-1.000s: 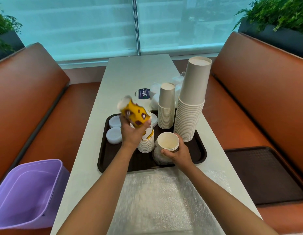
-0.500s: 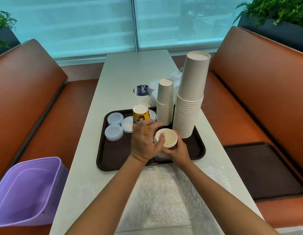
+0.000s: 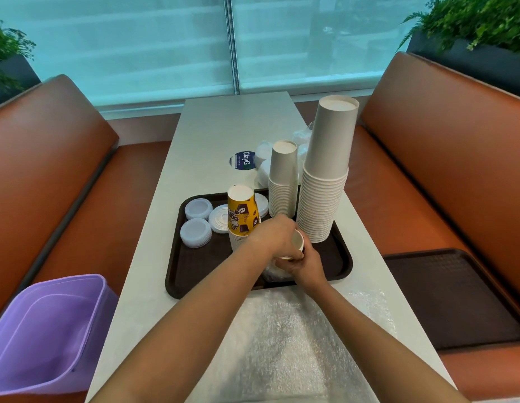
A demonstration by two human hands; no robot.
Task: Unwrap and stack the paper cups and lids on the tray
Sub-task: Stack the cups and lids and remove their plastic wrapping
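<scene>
A dark brown tray (image 3: pixel 194 274) lies on the white table. On it stand a tall stack of large white cups (image 3: pixel 325 181), a shorter stack of white cups (image 3: pixel 282 181) and an upside-down stack topped by a yellow printed cup (image 3: pixel 242 212). Clear lids (image 3: pixel 196 231) and a white lid (image 3: pixel 220 219) lie at the tray's left. At the tray's front, my right hand (image 3: pixel 308 264) grips a wrapped stack of small white cups (image 3: pixel 297 242) from below. My left hand (image 3: pixel 277 235) covers its top, fingers curled around the rim. The clear wrap (image 3: pixel 274 271) is bunched at its base.
A sheet of bubble wrap (image 3: pixel 290 344) covers the table's near end. A purple bin (image 3: pixel 46 330) sits on the left bench, a second dark tray (image 3: pixel 456 295) on the right bench. More wrapped white lids (image 3: pixel 263 158) and a round sticker (image 3: pixel 242 160) lie behind the tray.
My left hand set the yellow cups upside-down on the tray, let go, and moved right onto the small cup stack that my right hand holds.
</scene>
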